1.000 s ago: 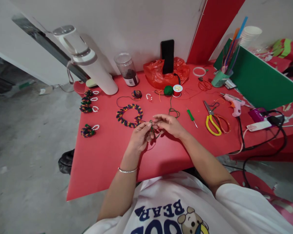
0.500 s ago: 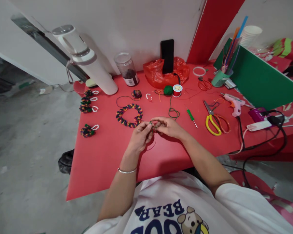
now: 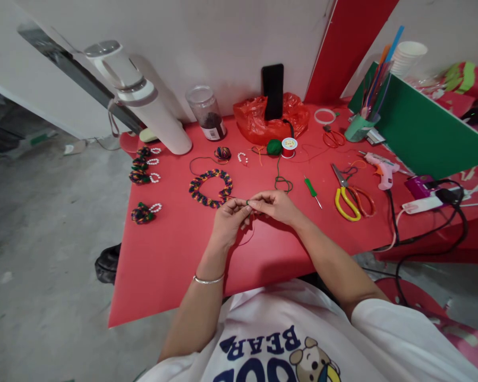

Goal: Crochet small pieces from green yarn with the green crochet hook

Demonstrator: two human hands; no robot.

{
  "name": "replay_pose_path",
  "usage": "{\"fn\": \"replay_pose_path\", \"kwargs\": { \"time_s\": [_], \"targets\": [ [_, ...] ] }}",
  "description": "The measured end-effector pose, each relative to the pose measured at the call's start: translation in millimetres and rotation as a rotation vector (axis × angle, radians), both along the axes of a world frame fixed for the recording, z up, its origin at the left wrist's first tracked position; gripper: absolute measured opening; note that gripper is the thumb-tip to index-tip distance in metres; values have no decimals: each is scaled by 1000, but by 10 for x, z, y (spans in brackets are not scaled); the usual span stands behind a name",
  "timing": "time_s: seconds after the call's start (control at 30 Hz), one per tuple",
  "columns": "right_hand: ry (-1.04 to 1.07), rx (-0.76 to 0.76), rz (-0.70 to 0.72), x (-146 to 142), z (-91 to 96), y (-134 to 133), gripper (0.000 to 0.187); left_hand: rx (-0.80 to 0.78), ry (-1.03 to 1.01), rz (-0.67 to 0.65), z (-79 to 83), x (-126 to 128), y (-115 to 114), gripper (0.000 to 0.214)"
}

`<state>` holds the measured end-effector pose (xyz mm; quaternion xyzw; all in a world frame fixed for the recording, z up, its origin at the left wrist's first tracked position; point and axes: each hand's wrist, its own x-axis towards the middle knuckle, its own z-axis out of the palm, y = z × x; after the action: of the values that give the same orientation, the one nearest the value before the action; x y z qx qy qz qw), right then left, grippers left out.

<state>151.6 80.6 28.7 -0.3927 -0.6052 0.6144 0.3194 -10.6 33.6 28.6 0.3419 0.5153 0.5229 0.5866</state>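
My left hand [image 3: 230, 218] and my right hand [image 3: 276, 205] meet over the middle of the red table [image 3: 163, 254], fingertips pinched together on a thin dark green cord [image 3: 247, 202]. Loose cord hangs and curls under my hands. The cord runs back past a small coil [image 3: 283, 184] towards a green ball of yarn [image 3: 274, 147]. Just left of my hands lies a multicoloured woven ring [image 3: 211, 188]. A silver bangle [image 3: 208, 279] sits on my left wrist.
Small woven pieces with white bead loops [image 3: 144, 213] lie at the left edge. Behind stand a white bottle [image 3: 143, 101], a jar [image 3: 206, 112], a red bag [image 3: 258, 123] and a phone [image 3: 273, 91]. On the right lie a green-handled tool [image 3: 313, 191], yellow scissors [image 3: 346, 197] and a glue gun [image 3: 380, 170].
My fingertips have closed in on each other, and the cord loop between them has drawn smaller. My arms have hardly moved.
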Motion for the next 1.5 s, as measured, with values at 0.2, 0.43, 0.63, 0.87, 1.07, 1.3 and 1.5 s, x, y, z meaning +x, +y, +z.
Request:
{"fn": "replay_pose_path", "kwargs": {
  "time_s": [0.2, 0.43, 0.63, 0.87, 1.07, 1.3, 1.5],
  "targets": [
    [-105, 55, -44, 1, -48, 23, 34, 29, 104, 44, 7, 35, 1, 26],
    [-76, 50, -94, -16, 17, 11, 25, 43, 39, 40, 33, 42, 4, 38],
    [-41, 18, -189, -29, 14, 28, 23, 41, 71, 54, 51, 40, -12, 37],
    [0, -18, -224, -20, -37, 64, 27, 36, 83, 44, 35, 45, -20, 32],
    [-38, 42, -188, 7, -33, 60, 27, -14, -11, 78, 32, 35, -26, 37],
    [-96, 167, -135, -58, -8, -26, 21, -86, -223, 9, 24, 31, -13, 52],
    [6, 205, -51, -53, -17, -33, 24, -108, -208, -3, -45, 2, 9, 45]
  ]
}}
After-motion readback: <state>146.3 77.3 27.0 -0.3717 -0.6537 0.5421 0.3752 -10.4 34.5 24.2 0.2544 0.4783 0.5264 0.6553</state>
